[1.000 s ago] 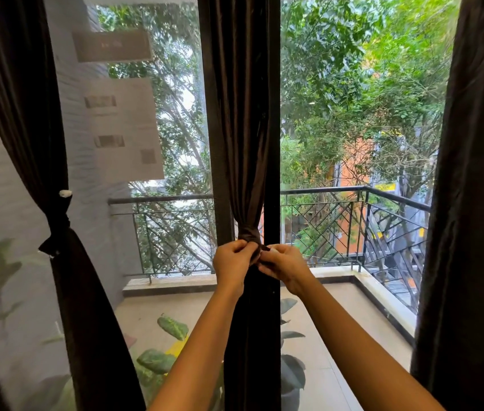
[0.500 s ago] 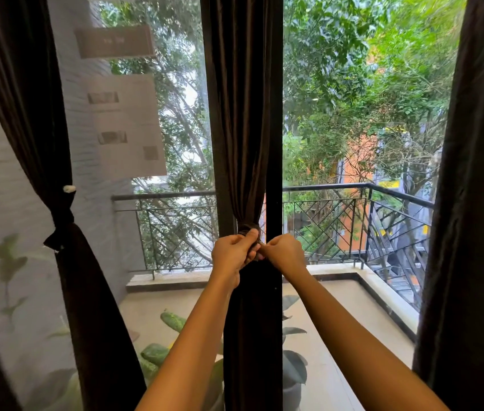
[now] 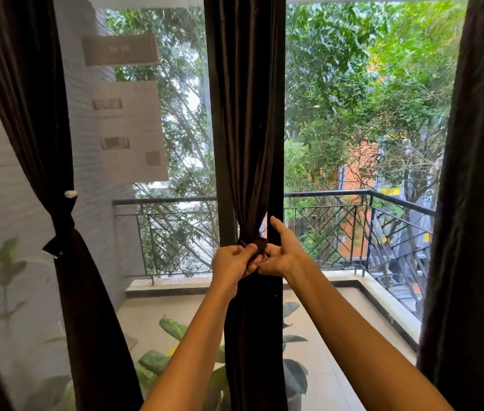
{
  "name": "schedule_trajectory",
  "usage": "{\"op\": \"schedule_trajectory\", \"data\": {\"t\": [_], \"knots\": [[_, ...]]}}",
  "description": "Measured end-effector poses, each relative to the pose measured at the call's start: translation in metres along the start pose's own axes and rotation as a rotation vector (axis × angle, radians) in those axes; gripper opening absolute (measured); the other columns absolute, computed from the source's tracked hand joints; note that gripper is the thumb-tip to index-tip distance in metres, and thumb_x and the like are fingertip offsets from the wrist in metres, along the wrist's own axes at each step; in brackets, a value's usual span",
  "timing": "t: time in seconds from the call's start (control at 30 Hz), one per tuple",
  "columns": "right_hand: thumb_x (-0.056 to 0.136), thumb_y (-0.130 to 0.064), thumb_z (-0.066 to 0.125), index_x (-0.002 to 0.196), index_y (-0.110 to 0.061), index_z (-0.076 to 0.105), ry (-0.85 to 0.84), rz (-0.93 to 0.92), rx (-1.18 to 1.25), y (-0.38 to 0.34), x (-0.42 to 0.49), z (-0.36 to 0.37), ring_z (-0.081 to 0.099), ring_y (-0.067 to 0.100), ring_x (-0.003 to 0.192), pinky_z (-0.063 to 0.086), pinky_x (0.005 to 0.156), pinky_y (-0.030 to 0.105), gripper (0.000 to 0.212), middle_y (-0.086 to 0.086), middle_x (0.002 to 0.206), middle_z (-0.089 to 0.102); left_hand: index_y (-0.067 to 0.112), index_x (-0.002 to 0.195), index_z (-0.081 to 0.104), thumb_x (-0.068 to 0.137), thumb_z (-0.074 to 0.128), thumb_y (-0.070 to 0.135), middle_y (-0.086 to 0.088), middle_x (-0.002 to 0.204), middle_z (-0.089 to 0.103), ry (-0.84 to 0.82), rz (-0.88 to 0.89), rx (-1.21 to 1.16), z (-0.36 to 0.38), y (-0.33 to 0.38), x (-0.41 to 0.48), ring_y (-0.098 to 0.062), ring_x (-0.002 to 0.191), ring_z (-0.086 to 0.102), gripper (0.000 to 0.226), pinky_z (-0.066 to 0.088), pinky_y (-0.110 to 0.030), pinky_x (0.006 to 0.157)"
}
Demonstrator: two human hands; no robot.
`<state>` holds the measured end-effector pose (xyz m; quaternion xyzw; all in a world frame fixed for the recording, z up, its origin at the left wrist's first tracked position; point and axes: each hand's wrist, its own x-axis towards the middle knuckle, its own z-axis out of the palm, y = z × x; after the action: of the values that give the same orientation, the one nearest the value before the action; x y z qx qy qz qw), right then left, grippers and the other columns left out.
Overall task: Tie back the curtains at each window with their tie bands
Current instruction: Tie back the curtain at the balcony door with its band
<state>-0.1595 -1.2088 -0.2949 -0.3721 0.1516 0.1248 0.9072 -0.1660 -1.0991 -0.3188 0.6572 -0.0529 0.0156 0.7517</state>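
Middle curtain (image 3: 248, 129) hangs in front of the dark frame post between two panes, cinched at rail height by its band (image 3: 254, 243). Both hands are at the cinch. Left hand (image 3: 231, 262) is pinched closed on the band's near end, fingers curled in. Right hand (image 3: 282, 256) grips the other side with the lower fingers, index finger stuck out straight and up along the curtain edge. Whether the knot is done can't be told; hands cover it.

Left curtain (image 3: 27, 99) is already tied, its band (image 3: 62, 226) knotted with a white tip showing above. Right curtain (image 3: 478, 173) hangs loose at the frame edge, no band visible on it.

Handling, judged: the fabric looks thin, satiny, soft and light, with a sheen, so likely slippery. A loose wrap would probably slide down the bundle. The band is same dark cloth, limp, no stiffness, so it only holds shape under tension. Best hold: pinch each band end close to the knot, pull sideways apart, keep the gathered folds bunched at the narrow waist. Don't grab low on the drape, it just swings. Nothing fragile here; risk is the knot slipping or folds escaping.

Outside: balcony railing (image 3: 323, 194), trees, leafy plant (image 3: 157, 360) below.
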Motion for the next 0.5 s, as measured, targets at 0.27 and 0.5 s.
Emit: {"op": "schedule_trajectory", "data": {"t": [0.27, 0.5], "knots": [[0.077, -0.057, 0.062, 0.065, -0.011, 0.062, -0.135, -0.054, -0.106, 0.009, -0.008, -0.001, 0.056, 0.017, 0.041, 0.045, 0.041, 0.020, 0.048, 0.002, 0.061, 0.062, 0.009, 0.056, 0.060, 0.088, 0.066, 0.011, -0.002, 0.051, 0.063, -0.046, -0.006, -0.022, 0.002, -0.004, 0.005, -0.005, 0.045, 0.059, 0.032, 0.052, -0.015, 0.051], [0.086, -0.039, 0.049, 0.056, -0.017, 0.054, -0.116, -0.121, -0.043, 0.002, 0.007, -0.002, 0.030, 0.010, 0.052, 0.012, 0.057, 0.023, 0.037, -0.003, 0.062, 0.043, 0.017, 0.049, 0.061, 0.083, 0.070, 0.013, -0.010, 0.057, 0.060, -0.022, 0.020, 0.022, 0.014, -0.008, 0.012, -0.016, 0.046, 0.050, 0.035, 0.044, -0.026, 0.053]]}}
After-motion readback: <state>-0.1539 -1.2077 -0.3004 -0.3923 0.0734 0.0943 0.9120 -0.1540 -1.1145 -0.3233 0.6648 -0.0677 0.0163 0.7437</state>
